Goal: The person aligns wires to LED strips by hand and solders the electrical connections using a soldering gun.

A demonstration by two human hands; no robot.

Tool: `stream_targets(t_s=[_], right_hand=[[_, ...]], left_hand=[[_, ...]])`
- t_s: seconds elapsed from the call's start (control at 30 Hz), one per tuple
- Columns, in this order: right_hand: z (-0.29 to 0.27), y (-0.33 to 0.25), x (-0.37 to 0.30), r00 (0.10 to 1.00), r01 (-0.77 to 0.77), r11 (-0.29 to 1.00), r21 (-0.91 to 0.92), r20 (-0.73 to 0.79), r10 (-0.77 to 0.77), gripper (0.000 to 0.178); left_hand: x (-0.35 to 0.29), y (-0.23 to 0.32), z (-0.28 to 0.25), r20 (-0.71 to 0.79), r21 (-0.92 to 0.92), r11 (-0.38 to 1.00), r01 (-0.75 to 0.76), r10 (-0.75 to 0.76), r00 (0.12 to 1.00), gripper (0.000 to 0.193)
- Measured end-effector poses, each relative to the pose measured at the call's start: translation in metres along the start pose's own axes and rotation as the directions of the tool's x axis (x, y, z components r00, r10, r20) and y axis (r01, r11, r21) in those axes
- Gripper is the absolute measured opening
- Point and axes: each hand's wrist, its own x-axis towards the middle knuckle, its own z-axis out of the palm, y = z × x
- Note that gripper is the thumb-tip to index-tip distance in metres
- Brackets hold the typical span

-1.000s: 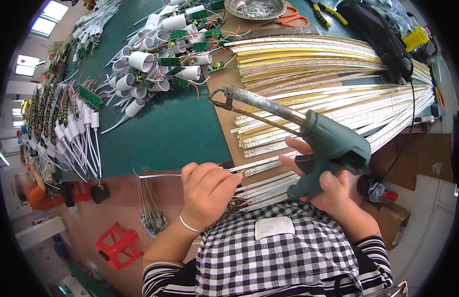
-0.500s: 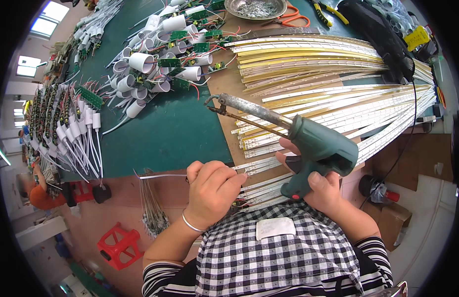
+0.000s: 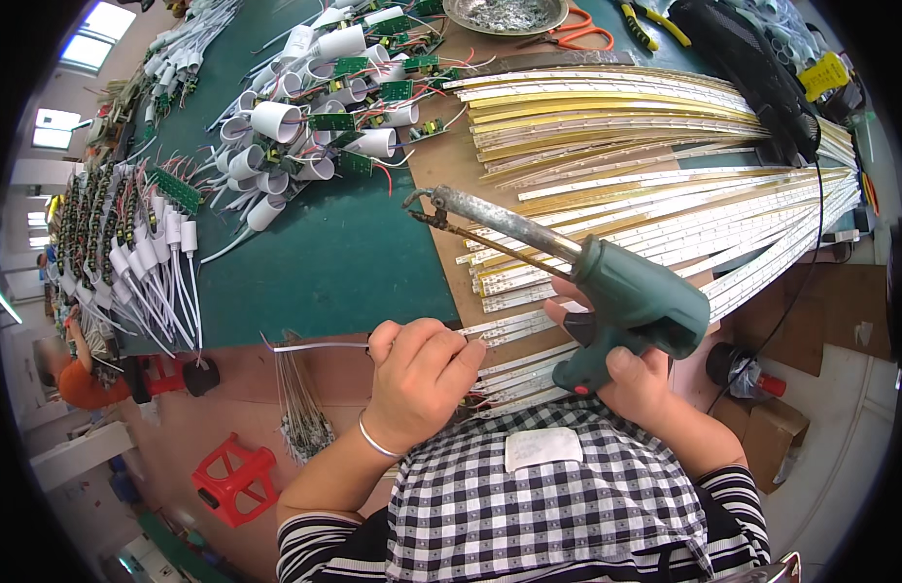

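Observation:
My right hand (image 3: 641,383) is wrapped round the handle of a green soldering gun (image 3: 638,290). Its metal barrel and the thin feed tube under it point up and left over the table edge of the brown board. My left hand (image 3: 417,377) is closed, fingers bent, with a white cable (image 3: 320,346) running out of it to the left. What lies inside its fingertips is hidden. Beside those fingertips are the ends of several narrow LED strips (image 3: 529,325). The soldering tip stays apart from the left hand.
White lamp caps (image 3: 278,120) with green circuit boards are heaped on the green table (image 3: 325,282). More LED strips (image 3: 607,117) fan out at the right. Farther back are a metal bowl (image 3: 504,15), orange-handled scissors (image 3: 582,37) and pliers (image 3: 655,24). A red stool (image 3: 235,481) stands below left.
The view has shifted very slightly. My left hand keeps the cable and my right hand keeps the soldering gun, both almost still.

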Motion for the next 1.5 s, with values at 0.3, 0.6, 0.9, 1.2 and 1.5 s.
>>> stream_targets(t_s=[0.3, 0.6, 0.9, 1.2, 1.5], right_hand=[[0.0, 0.0, 0.0, 1.0, -0.003, 1.0, -0.005, -0.003, 0.003, 0.073], [0.001, 0.001, 0.001, 1.0, 0.008, 1.0, 0.01, -0.012, -0.007, 0.074], [0.001, 0.0, 0.0, 1.0, 0.013, 1.0, 0.012, -0.016, -0.013, 0.073], [-0.004, -0.015, -0.022, 0.992, -0.017, 0.996, 0.092, -0.122, 0.028, 0.073], [-0.037, -0.033, -0.082, 0.992, -0.107, 0.857, -0.503, -0.112, 0.058, 0.058]], left_hand=[[-0.003, 0.0, 0.001, -0.026, -0.005, 1.0, -0.006, 0.006, 1.0, 0.024], [0.0, -0.001, -0.002, 0.011, 0.002, 1.0, -0.016, 0.016, 1.0, 0.02], [0.0, -0.003, -0.003, 0.019, 0.007, 1.0, -0.025, 0.025, 1.0, 0.02], [0.002, -0.002, -0.005, 0.031, 0.061, 0.997, -0.048, 0.046, 0.998, 0.02], [0.002, 0.0, -0.006, 0.028, 0.108, 0.992, -0.07, 0.067, 0.997, 0.019]])
